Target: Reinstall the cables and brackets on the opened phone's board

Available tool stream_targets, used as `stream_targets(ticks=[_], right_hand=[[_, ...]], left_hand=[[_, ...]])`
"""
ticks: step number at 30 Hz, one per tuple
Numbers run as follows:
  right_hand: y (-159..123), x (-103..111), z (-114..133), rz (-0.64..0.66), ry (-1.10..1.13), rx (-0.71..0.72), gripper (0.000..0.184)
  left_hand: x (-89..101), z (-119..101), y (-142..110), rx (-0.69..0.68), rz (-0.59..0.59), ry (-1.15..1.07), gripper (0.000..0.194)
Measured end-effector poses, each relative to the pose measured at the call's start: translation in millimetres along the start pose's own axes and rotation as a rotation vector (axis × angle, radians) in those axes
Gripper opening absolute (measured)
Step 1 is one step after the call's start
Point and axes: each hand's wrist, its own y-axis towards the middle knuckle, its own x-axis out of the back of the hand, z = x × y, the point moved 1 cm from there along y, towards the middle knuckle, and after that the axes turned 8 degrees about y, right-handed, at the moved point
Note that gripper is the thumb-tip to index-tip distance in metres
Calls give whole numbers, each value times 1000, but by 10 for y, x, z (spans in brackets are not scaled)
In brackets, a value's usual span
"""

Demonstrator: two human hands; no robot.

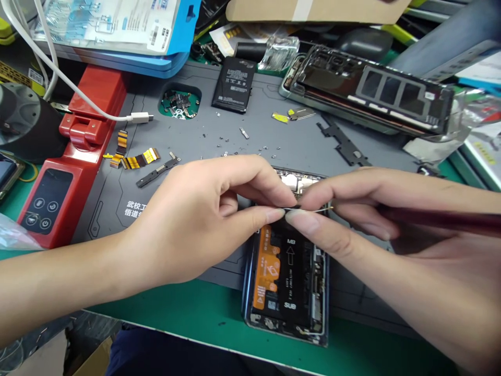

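Note:
My left hand (219, 209) is closed in a pinch, thumb against forefinger. My right hand (352, 209) pinches just beside it, the fingertips almost touching. Between them runs a thin white cable (321, 210) with a small gold-coloured tip; most of it is hidden by the fingers. A dark red, stick-like tool (442, 218) also lies in my right hand, its working end out of sight. Directly below both hands is an opened phone (289, 292), showing a black flex marked MB and SUB and an orange battery label. The fingers cover part of its upper end.
Several tiny screws (266, 148), a loose battery (234, 83) and gold flex cables (139, 158) lie on the grey mat (188, 141). A red device (64, 177) with a touch panel stands left, a white USB cable (139, 118) over it. Another opened phone (371, 96) rests back right.

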Motion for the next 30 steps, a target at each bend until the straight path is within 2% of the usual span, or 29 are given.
stream_targets(ticks=[19, 30], right_hand=[[-20, -29, -83, 21, 78, -87, 49], [-16, -18, -62, 21, 121, -134, 52]], left_hand=[[10, -14, 10, 21, 0, -85, 19], [-4, -18, -26, -11, 0, -80, 15]])
